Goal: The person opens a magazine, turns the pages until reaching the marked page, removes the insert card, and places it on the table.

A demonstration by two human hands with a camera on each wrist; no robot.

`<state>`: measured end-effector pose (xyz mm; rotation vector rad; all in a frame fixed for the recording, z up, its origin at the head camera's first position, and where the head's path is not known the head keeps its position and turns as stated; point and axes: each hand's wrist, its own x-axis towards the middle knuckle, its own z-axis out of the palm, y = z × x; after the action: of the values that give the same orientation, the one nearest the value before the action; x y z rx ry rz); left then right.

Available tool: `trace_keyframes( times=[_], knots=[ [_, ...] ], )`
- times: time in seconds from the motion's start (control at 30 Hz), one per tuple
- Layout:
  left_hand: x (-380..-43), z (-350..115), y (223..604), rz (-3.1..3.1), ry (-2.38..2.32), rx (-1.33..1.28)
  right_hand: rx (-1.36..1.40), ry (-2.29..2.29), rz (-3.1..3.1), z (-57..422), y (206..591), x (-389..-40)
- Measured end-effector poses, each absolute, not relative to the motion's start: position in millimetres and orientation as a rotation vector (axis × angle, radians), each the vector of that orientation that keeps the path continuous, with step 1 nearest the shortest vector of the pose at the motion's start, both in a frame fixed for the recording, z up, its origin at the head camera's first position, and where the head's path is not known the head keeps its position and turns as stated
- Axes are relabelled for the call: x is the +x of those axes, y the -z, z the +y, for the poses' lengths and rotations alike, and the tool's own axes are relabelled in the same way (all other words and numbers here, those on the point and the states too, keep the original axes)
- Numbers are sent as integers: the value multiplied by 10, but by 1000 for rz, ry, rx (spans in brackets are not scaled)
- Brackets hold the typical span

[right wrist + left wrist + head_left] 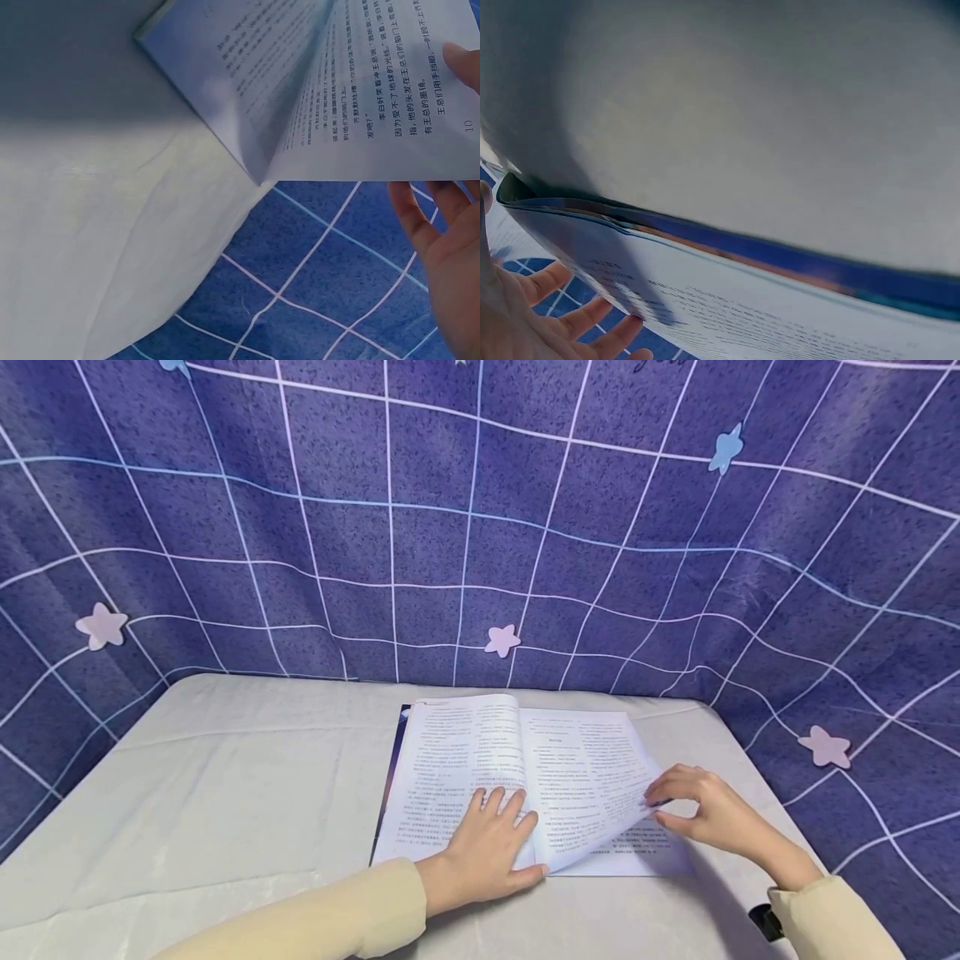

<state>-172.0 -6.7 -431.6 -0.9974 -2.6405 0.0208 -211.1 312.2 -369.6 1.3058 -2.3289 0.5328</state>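
An open book [450, 752] with printed text lies on the white-covered surface. My left hand [491, 843] rests flat with spread fingers on the lower part of the left page, its thumb near the spine at the bottom edge. At the right, my right hand [697, 806] pinches the outer edge of a page [592, 777] between thumb and fingers. That page is lifted and bends up, with the printed sheet [645, 847] beneath it showing. In the right wrist view the thumb presses the lifted page [420, 127] from above, with fingers behind it.
The surface [225, 793] has a pale, slightly wrinkled cover. A blue grid-patterned curtain [420, 543] with star shapes hangs behind it and along both sides. A dark band [767, 922] sits at the right sleeve [832, 914].
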Motion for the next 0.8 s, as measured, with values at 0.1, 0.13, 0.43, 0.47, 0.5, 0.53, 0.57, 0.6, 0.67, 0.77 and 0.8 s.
trace_keyframes(
  times=[0.1,0.13,0.43,0.47,0.5,0.53,0.57,0.6,0.67,0.77,0.8],
  knots=[
    [-1713,-55,4318,-2628,-24,-994,1303,-539,-2327,3103,3664,-2114],
    [-1710,-50,4316,-2625,-27,-993,1302,-539,-2326,3097,3655,-2116],
    [-1688,6,4308,-2648,-105,-975,1278,-537,-2328,3054,3594,-2129],
    [-1687,12,4310,-2650,-111,-972,1277,-538,-2327,3050,3590,-2131],
    [-1686,17,4311,-2654,-117,-968,1275,-539,-2327,3046,3586,-2134],
    [-1684,23,4314,-2659,-121,-965,1273,-538,-2327,3041,3583,-2136],
    [-1683,28,4316,-2661,-124,-961,1271,-537,-2326,3037,3579,-2138],
    [-1681,33,4317,-2665,-124,-957,1270,-536,-2324,3033,3575,-2139],
    [-1680,44,4317,-2672,-111,-952,1268,-538,-2321,3025,3568,-2141],
    [-1675,59,4306,-2675,-105,-947,1269,-544,-2313,3012,3558,-2142],
    [-1674,64,4302,-2677,-103,-948,1271,-547,-2309,3009,3555,-2143]
  ],
)
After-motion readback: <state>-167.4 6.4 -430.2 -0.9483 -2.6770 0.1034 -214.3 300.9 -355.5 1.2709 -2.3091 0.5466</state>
